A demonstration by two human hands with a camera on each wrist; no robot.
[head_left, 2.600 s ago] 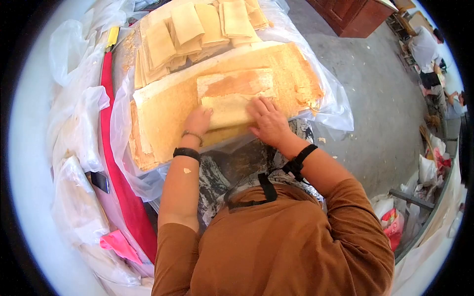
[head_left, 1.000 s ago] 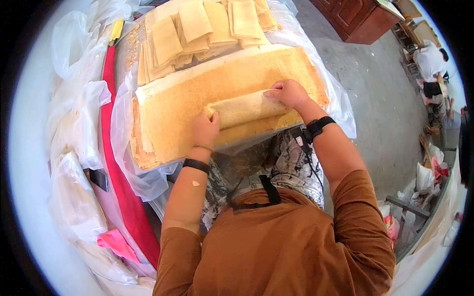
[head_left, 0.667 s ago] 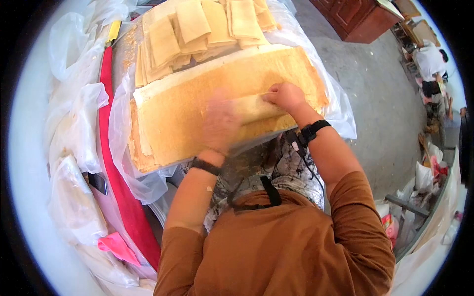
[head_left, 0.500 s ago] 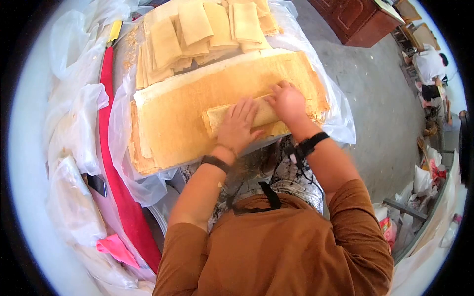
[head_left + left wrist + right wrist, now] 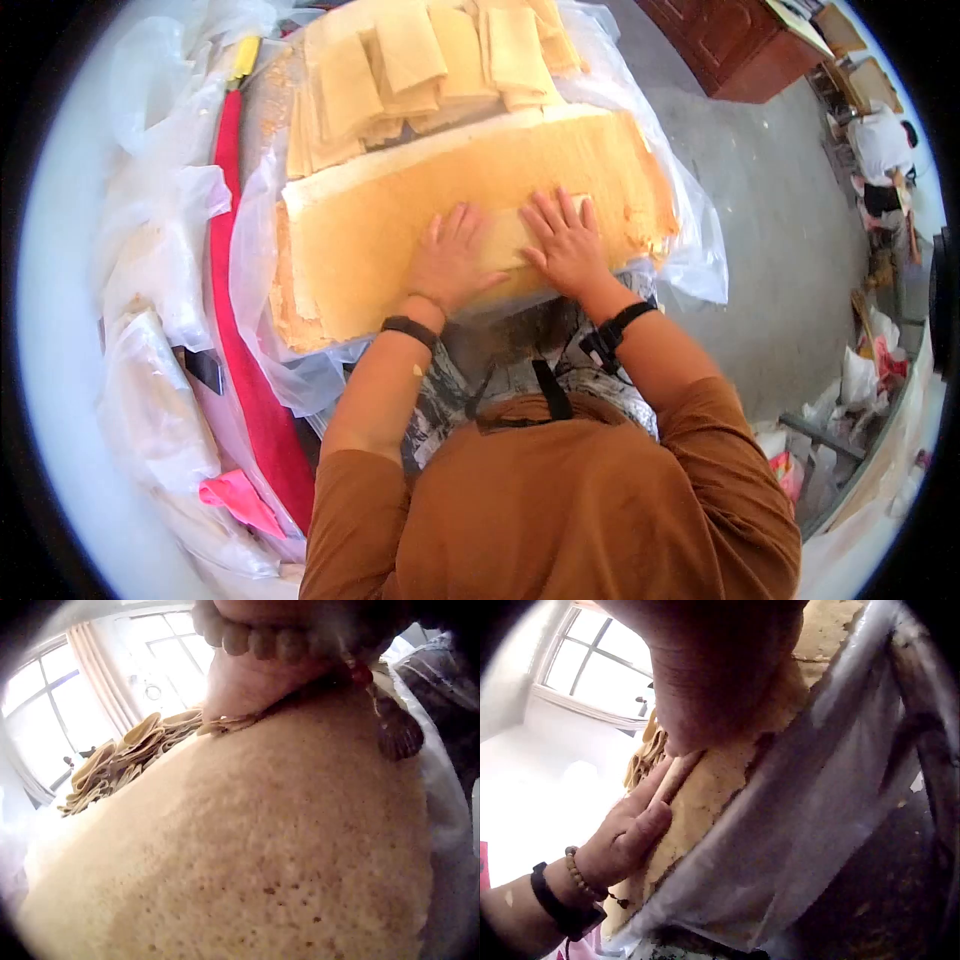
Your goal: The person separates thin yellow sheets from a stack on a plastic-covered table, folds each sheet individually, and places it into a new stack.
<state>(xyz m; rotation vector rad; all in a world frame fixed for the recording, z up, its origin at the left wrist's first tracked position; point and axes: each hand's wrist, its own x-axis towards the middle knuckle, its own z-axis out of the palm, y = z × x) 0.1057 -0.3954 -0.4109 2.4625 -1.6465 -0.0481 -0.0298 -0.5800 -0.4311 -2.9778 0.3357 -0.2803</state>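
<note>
A thin folded pancake (image 5: 503, 240) lies near the front edge of a stack of large flat pancakes (image 5: 350, 225), partly hidden under both hands. My left hand (image 5: 450, 262) rests flat over its left end with fingers spread, slightly blurred. On the right end my right hand (image 5: 570, 245) presses with straight, spread fingers. In the right wrist view the pancake's folded edge (image 5: 673, 784) shows as a low roll between the two hands. The left wrist view looks across the brown-specked top pancake (image 5: 300, 832).
Several folded pancakes (image 5: 410, 55) are piled behind the stack. Clear plastic sheeting (image 5: 690, 230) hangs over the table's edges. A red strip (image 5: 235, 300), a phone (image 5: 205, 370) and a pink cloth (image 5: 240, 502) lie at left. A brown cabinet (image 5: 735, 45) stands back right.
Earlier the sheet was part unfolded, then both hands pinched its ends as a folded pancake. The left hand swept right, then back left; the right fingers let go and now lie flat.
</note>
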